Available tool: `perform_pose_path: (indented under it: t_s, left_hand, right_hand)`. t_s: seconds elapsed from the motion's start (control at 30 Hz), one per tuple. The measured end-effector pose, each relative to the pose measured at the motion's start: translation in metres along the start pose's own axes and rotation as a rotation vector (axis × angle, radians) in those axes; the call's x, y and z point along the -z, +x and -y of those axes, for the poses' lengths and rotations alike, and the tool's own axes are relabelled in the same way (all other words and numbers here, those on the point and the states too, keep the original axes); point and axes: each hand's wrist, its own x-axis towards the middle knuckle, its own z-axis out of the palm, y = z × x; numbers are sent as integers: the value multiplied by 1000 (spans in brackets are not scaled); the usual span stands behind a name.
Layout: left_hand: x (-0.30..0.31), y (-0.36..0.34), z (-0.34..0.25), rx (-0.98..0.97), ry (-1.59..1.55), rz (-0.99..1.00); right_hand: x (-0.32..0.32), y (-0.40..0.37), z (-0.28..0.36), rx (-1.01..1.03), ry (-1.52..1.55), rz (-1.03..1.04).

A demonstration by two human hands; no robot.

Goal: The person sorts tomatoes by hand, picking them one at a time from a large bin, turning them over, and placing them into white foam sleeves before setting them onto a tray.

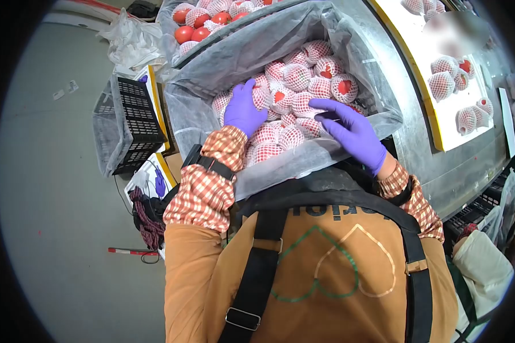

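Foam-netted tomatoes [296, 77] fill the lower part of a crate lined with a grey plastic sheet [223, 66], right in front of me. My left hand [244, 111], in a purple glove, lies on the netted tomatoes at the left side, fingers stretched and a little apart. Over the right part of the same layer is my right hand [352, 134], also gloved, its fingers spread and curved, the fingertips by a netted tomato [304, 104]. Both hands partly hide the tomatoes under them.
Behind stands another lined crate with bare and netted tomatoes [200, 26]. On the right, a metal table [418, 143] carries a white board [418, 51] with netted tomatoes. A black crate [137, 120] stands at left, near a plastic bag [133, 37] and a red bar [133, 251] on the floor.
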Motion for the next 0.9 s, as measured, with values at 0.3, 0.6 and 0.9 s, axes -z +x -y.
perform_pose_path:
  t_s: [0.3, 0.6, 0.9]
  left_hand:
    - [62, -71, -68, -565, -117, -322]
    - [56, -95, -66, -492, -296, -293]
    - [48, -91, -62, -252, -534, -306]
  right_hand:
    - [-27, 35, 26, -307, 435, 62]
    - [-48, 40, 9, -84, 326, 46]
    - [-61, 42, 1, 255, 5, -28]
